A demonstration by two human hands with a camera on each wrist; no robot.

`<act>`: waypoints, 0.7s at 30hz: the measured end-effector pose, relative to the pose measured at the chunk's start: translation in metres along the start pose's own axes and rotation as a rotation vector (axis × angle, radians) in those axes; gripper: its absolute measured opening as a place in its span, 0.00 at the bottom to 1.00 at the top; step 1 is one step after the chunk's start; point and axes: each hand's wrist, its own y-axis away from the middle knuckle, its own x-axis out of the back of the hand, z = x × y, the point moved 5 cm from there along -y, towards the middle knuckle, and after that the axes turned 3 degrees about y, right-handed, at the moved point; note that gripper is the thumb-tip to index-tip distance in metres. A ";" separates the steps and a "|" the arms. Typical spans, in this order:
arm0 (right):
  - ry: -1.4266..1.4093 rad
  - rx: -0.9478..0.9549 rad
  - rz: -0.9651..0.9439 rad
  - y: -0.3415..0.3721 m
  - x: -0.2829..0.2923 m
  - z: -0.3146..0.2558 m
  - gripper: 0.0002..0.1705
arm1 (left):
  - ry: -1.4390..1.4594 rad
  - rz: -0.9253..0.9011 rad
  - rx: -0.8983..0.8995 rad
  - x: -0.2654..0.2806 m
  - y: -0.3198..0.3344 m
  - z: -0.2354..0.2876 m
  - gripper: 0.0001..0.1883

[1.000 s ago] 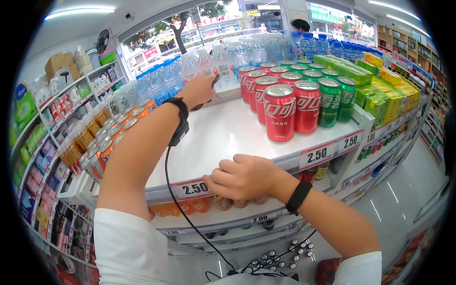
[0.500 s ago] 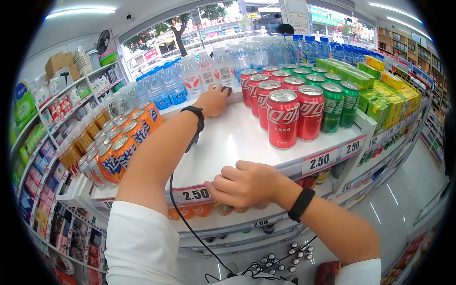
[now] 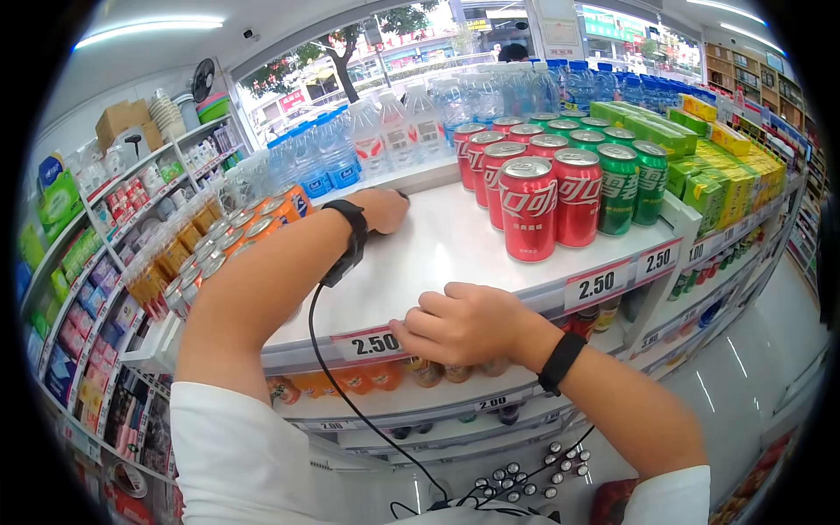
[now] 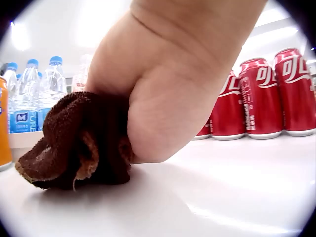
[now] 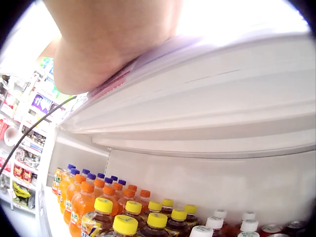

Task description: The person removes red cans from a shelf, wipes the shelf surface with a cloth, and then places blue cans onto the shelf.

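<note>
A bright shop fills the view, with a street window (image 3: 302,96) at the upper middle and a white shelf (image 3: 437,249) across the centre. Red cans (image 3: 529,219) and green cans (image 3: 618,194) stand upright right of centre in rows by colour, presumably so each sort sits near its price label (image 3: 598,284). Orange cans (image 3: 264,227) flank the left, and clear bottles (image 3: 367,144) line the back. Between the can groups lies a bare stretch, which seems to give the arm room to work.

There, in the left wrist view, I see a brown cloth (image 4: 69,143) on the shelf top, bunched under the left hand (image 3: 381,210). That hand grips it, fingertips hidden; wadding it likely makes pressing easier. The right hand (image 3: 464,324), lower centre, is at the front edge, fingers together and bent, perhaps for steadiness; I cannot tell whether they clasp anything.
</note>
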 end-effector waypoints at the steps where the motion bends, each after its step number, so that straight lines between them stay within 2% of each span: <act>1: -0.004 -0.006 -0.008 0.000 0.000 0.000 0.11 | 0.145 0.078 -0.023 0.001 0.002 0.003 0.21; 2: -0.008 -0.010 -0.016 -0.001 0.000 0.001 0.11 | 0.147 0.076 -0.019 0.001 0.002 0.004 0.21; 5: -0.008 -0.012 -0.015 -0.001 -0.001 0.000 0.12 | 0.418 0.192 -0.377 0.013 -0.002 0.024 0.23; 9: 0.006 -0.009 -0.033 -0.002 -0.001 0.001 0.12 | 0.366 0.306 -0.520 0.008 -0.019 0.035 0.19; 11: -0.040 -0.006 -0.004 -0.002 -0.001 0.002 0.16 | -0.038 0.356 -0.609 0.003 -0.020 0.044 0.18; 15: -0.023 -0.008 -0.001 -0.001 -0.002 0.002 0.16 | -0.072 0.388 -0.560 -0.008 -0.041 0.038 0.19; 17: -0.025 -0.008 -0.002 -0.001 -0.001 0.002 0.17 | -0.016 0.315 -0.417 -0.010 -0.051 0.036 0.20; 18: -0.024 -0.010 -0.003 -0.001 0.000 0.002 0.17 | -0.017 0.315 -0.419 -0.007 -0.051 0.038 0.20; 20: -0.013 -0.012 -0.007 -0.001 0.000 0.002 0.17 | 0.137 0.149 -0.259 -0.010 -0.055 0.033 0.28; 21: -0.017 -0.012 -0.003 -0.002 0.001 0.001 0.17 | 0.137 0.145 -0.256 -0.003 -0.046 0.038 0.28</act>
